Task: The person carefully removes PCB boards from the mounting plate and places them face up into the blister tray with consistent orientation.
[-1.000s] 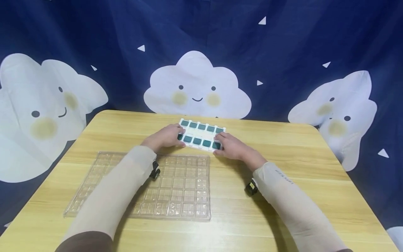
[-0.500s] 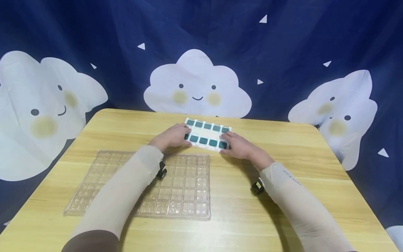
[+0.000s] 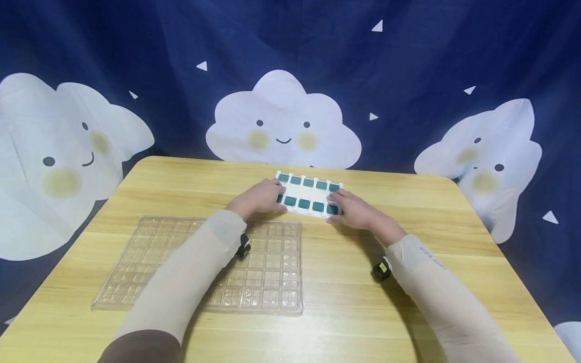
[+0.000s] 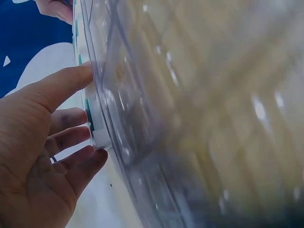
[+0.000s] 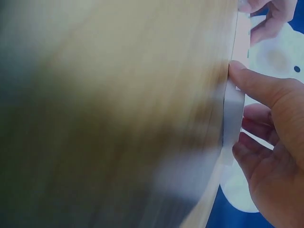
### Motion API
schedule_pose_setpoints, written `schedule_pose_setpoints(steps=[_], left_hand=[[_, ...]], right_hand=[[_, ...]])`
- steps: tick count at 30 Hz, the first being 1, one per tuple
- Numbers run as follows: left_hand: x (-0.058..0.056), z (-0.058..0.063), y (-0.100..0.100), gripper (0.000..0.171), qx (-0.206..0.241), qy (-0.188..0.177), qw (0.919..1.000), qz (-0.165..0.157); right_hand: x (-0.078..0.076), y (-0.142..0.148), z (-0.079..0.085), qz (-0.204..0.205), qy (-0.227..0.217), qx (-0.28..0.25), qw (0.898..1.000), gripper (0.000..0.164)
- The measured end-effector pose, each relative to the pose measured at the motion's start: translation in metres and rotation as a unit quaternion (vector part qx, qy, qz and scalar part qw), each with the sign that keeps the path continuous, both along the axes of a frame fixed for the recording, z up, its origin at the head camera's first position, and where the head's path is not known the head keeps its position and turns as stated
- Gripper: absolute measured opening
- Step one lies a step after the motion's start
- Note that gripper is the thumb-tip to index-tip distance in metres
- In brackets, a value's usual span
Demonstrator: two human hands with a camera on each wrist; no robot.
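Note:
A flat white panel with two rows of dark green rectangles lies toward the back of the table. Its left end is gripped by my left hand, thumb on the near side and fingers over the end. My right hand holds the opposite end in the same way. In the left wrist view the left hand has thumb and fingers at the panel's edge. The right wrist view shows the right hand pinching the panel's pale side.
A clear plastic tray with many small compartments lies on the wooden table, partly under my left forearm. Behind the table hangs a dark blue curtain with white smiling clouds.
Both hands have shifted to the right, carrying the white panel along between them. The clear plastic tray has stayed in place.

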State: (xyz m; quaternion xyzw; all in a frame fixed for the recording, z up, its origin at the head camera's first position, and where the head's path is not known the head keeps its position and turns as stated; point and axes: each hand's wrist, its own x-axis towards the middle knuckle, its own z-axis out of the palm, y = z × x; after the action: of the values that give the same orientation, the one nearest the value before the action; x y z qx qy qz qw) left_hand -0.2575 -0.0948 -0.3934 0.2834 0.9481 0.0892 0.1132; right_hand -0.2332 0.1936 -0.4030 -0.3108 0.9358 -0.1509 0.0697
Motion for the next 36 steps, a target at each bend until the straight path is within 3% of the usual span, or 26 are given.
schedule_pose_setpoints(steps=[12,26,36], left_hand=[[0.006,-0.002,0.022,0.068,-0.008,-0.002,1.0,0.005],[0.014,-0.001,0.04,0.066,-0.015,0.009,0.9994,-0.031],[0.016,-0.002,0.054,0.068,-0.026,0.012,0.9988,-0.039]], right_hand=[[0.005,0.021,0.002,-0.005,-0.007,-0.007,1.0,0.071],[0.01,0.045,0.001,-0.012,-0.009,-0.017,1.0,0.07],[0.013,0.063,-0.002,-0.016,-0.008,-0.023,1.0,0.07]])
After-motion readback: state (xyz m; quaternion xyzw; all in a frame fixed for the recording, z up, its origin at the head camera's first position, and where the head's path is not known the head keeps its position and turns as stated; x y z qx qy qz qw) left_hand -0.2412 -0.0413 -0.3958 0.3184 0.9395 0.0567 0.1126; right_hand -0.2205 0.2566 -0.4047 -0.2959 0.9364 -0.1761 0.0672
